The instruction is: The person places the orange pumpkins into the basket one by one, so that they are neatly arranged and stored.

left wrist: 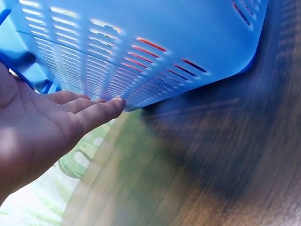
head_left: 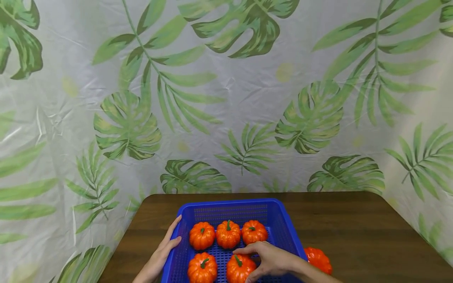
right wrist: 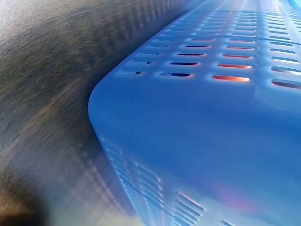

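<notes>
A blue plastic basket (head_left: pixel 287 224) with slotted walls holds several orange pumpkins, such as one at the back left (head_left: pixel 202 236). Inside it, my right hand (head_left: pixel 270 259) curves its thumb and fingers round the front middle pumpkin (head_left: pixel 240 270), which has a green stem. The right wrist view shows only the basket's outer wall (right wrist: pixel 188 113), with that hand out of sight. At the basket's left side, my left hand (head_left: pixel 161 253) rests with its thumb on the rim. From the left wrist, its fingers (left wrist: pixel 101 115) look straight along the slotted outer wall (left wrist: pixel 225 52).
Another orange pumpkin (head_left: pixel 318 260) lies on the brown wooden table (head_left: pixel 357 228), just outside the basket's right wall and partly hidden by it. Behind the table hangs a pale curtain (head_left: pixel 247 102) with a green leaf print.
</notes>
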`<state>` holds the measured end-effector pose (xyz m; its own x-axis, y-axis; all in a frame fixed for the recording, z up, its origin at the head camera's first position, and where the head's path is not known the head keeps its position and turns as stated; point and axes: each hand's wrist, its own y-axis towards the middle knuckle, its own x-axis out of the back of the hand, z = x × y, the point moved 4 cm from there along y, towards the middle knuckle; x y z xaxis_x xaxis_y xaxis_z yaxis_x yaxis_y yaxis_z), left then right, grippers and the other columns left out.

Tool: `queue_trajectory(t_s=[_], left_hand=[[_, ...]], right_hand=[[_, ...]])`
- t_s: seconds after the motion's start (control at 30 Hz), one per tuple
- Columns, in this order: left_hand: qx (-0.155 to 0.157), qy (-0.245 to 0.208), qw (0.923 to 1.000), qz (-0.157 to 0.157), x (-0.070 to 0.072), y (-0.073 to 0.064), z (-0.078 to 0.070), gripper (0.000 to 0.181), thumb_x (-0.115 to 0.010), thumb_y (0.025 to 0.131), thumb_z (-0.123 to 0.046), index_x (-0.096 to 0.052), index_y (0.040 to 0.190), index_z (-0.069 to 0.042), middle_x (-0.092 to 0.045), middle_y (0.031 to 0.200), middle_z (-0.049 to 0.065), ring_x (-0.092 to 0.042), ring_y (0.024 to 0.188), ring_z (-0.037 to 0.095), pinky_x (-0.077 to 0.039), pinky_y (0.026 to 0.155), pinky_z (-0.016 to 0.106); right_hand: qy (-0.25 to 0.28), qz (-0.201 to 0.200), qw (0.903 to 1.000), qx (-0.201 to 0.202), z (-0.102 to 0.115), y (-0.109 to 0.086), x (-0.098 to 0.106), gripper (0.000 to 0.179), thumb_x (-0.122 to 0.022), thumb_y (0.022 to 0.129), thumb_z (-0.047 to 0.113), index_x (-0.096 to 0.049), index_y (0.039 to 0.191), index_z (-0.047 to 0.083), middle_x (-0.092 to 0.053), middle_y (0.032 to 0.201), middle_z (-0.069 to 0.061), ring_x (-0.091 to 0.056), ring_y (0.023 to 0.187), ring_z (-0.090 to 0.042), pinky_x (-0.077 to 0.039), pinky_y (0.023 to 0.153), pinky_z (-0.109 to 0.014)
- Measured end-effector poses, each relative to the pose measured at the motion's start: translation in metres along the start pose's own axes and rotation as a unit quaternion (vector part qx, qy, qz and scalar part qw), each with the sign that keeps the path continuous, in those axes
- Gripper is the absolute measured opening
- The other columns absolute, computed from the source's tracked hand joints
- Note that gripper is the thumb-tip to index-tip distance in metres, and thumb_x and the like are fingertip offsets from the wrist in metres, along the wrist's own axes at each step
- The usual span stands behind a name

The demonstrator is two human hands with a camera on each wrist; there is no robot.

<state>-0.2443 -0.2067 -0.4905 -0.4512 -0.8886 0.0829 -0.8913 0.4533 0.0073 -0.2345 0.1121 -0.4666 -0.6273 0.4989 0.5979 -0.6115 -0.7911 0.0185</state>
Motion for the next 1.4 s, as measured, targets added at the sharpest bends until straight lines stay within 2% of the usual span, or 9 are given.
queue_trajectory(t_s=[0.17, 0.33, 0.43, 0.6, 0.73, 0.83, 1.0, 1.07, 1.4], left_hand=[[0.003, -0.006, 0.9999, 0.01, -0.0006, 0.0004, 0.0004, 0.064, -0.029, 0.114, -0.029, 0.008, 0.167, -0.028, 0.007, 0.172, 0.024, -0.042, 0.142, 0.042, -0.052, 0.102, 0.039], [-0.003, -0.001, 0.9999, 0.015, -0.0002, 0.0014, 0.001, 0.064, -0.028, 0.115, -0.028, 0.009, 0.167, -0.027, 0.008, 0.172, 0.025, -0.038, 0.144, 0.045, -0.05, 0.102, 0.037], [-0.008, -0.001, 0.9998, 0.02, -0.0002, 0.0021, 0.0011, 0.064, -0.027, 0.115, -0.027, 0.011, 0.167, -0.025, 0.01, 0.172, 0.025, -0.036, 0.145, 0.045, -0.05, 0.102, 0.036], [-0.009, -0.003, 0.9998, 0.02, -0.0001, 0.0026, 0.0012, 0.064, -0.027, 0.115, -0.026, 0.011, 0.167, -0.025, 0.01, 0.172, 0.025, -0.034, 0.146, 0.045, -0.05, 0.103, 0.035], [-0.008, -0.003, 0.9998, 0.02, 0.0004, 0.0027, 0.0013, 0.064, -0.028, 0.115, -0.027, 0.01, 0.167, -0.025, 0.009, 0.172, 0.024, -0.036, 0.145, 0.044, -0.05, 0.102, 0.034], [-0.004, -0.007, 0.9997, 0.021, 0.001, 0.0019, 0.0011, 0.064, -0.028, 0.115, -0.027, 0.01, 0.167, -0.026, 0.009, 0.172, 0.024, -0.041, 0.143, 0.041, -0.051, 0.102, 0.034], [0.002, -0.011, 0.9997, 0.022, 0.0018, 0.0, 0.0003, 0.064, -0.027, 0.115, -0.029, 0.009, 0.166, -0.029, 0.009, 0.173, 0.023, -0.041, 0.143, 0.039, -0.051, 0.103, 0.036], [0.002, -0.009, 0.9997, 0.021, 0.0017, -0.0007, -0.0001, 0.063, -0.027, 0.115, -0.03, 0.009, 0.166, -0.03, 0.009, 0.173, 0.023, -0.04, 0.144, 0.04, -0.051, 0.103, 0.037], [0.0, -0.005, 0.9999, 0.016, 0.0009, -0.0004, 0.0025, 0.063, -0.028, 0.115, -0.03, 0.008, 0.166, -0.031, 0.01, 0.173, 0.023, -0.031, 0.147, 0.047, -0.049, 0.106, 0.041]], right_hand=[[0.05, 0.014, 0.9987, -0.007, -0.0006, -0.0008, -0.0015, 0.07, -0.086, 0.084, 0.012, -0.055, 0.145, -0.006, -0.06, 0.145, -0.023, -0.06, 0.128, -0.01, -0.053, 0.094, -0.018], [0.115, 0.039, 0.9924, -0.02, -0.0006, -0.0026, -0.0011, 0.073, -0.081, 0.088, 0.005, -0.046, 0.15, -0.009, -0.044, 0.156, -0.031, -0.056, 0.138, -0.03, -0.053, 0.103, -0.028], [0.132, 0.046, 0.9898, -0.027, -0.001, -0.0038, 0.0001, 0.073, -0.079, 0.088, 0.003, -0.044, 0.151, -0.009, -0.042, 0.157, -0.032, -0.053, 0.139, -0.036, -0.052, 0.105, -0.03], [0.112, 0.039, 0.9925, -0.029, -0.0021, -0.0039, 0.0017, 0.07, -0.081, 0.088, 0.006, -0.048, 0.149, -0.009, -0.05, 0.152, -0.031, -0.063, 0.13, -0.023, -0.05, 0.1, -0.021], [0.079, 0.016, 0.9962, -0.031, -0.0035, -0.0019, 0.0017, 0.068, -0.083, 0.086, 0.011, -0.054, 0.145, -0.006, -0.061, 0.144, -0.024, -0.07, 0.109, -0.009, -0.053, 0.092, -0.022], [0.08, 0.014, 0.9962, -0.031, -0.003, -0.0008, 0.0002, 0.07, -0.083, 0.087, 0.013, -0.053, 0.147, -0.005, -0.061, 0.144, -0.022, -0.07, 0.101, -0.004, -0.055, 0.088, -0.023], [0.139, 0.054, 0.9882, -0.034, 0.0011, -0.0019, -0.0006, 0.074, -0.078, 0.09, 0.004, -0.042, 0.154, -0.006, -0.05, 0.153, -0.028, -0.068, 0.114, -0.008, -0.056, 0.089, -0.021], [0.141, 0.062, 0.9876, -0.031, 0.0025, -0.0023, -0.0003, 0.075, -0.077, 0.09, 0.002, -0.041, 0.154, -0.007, -0.05, 0.153, -0.029, -0.068, 0.117, -0.009, -0.055, 0.09, -0.02], [0.036, 0.042, 0.9983, -0.021, -0.0016, 0.0001, -0.0046, 0.07, -0.079, 0.092, 0.015, -0.048, 0.152, -0.002, -0.061, 0.146, -0.019, -0.067, 0.104, -0.002, -0.057, 0.086, -0.024]])
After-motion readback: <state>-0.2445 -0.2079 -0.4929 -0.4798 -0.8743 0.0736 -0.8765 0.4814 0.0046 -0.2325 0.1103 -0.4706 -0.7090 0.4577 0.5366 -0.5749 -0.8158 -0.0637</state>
